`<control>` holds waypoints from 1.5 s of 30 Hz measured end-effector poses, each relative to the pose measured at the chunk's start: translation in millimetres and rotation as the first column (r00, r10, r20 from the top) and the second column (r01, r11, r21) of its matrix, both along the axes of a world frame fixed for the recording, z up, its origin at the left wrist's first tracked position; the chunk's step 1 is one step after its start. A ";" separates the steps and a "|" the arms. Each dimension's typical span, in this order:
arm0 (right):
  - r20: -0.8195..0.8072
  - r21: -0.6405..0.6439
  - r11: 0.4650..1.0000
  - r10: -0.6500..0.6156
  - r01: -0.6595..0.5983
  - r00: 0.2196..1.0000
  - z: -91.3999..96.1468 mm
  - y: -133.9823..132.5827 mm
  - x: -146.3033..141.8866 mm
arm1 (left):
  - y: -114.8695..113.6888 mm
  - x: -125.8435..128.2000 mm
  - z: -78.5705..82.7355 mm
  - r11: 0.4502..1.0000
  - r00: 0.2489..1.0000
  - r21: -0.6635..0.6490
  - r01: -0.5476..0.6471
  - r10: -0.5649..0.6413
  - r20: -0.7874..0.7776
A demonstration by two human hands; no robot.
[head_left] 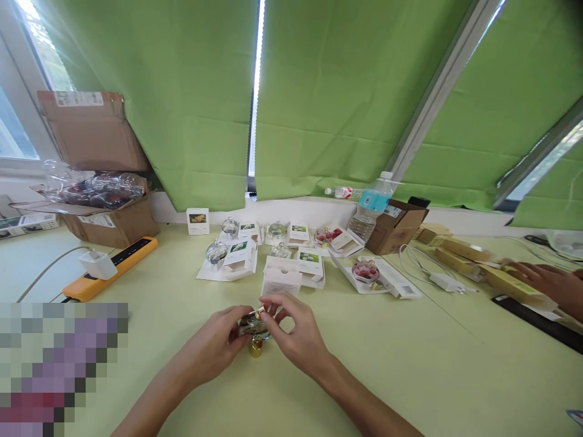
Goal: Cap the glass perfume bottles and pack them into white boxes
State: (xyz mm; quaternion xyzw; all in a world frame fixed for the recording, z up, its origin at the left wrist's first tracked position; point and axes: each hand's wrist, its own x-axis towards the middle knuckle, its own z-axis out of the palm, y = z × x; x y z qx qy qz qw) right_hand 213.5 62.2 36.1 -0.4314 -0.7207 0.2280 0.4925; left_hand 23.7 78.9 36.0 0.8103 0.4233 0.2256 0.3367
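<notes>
My left hand (210, 343) is closed around the left side of a small round glass bottle (254, 325) with dark greenish contents. At the bottle's top, my right hand (298, 328) pinches the gold-coloured neck piece between thumb and fingers; its exact shape is hidden. Just below the bottle, a gold cap (255, 348) stands on the table. Behind my hands sits a white carton (281, 278). Beyond it, similar round glass bottles lie on opened white boxes, among them a pink one (365, 271) and a clear one (216, 252).
An orange power strip (112, 270) with a white plug lies at the left, before a cardboard box (112, 221) of plastic bottles. A large water bottle (371, 206) leans by a brown box (396, 227). Another person's hand (546, 282) rests among yellow cartons at right.
</notes>
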 end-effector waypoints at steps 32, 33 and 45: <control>0.198 0.257 0.965 -0.006 -0.046 0.980 -6.2 6.3 2.4 | -1.7 1.8 1.6 1.000 1.000 0.012 -0.004 0.004 0.007; 0.206 0.263 0.964 -0.005 -0.050 0.979 -6.1 6.3 2.3 | -1.7 1.6 1.8 1.000 1.000 0.010 -0.002 0.002 0.009; 0.373 0.269 0.962 -0.064 -0.042 0.926 -4.3 3.9 0.6 | -3.0 2.1 3.7 1.000 1.000 -0.001 -0.007 0.007 -0.007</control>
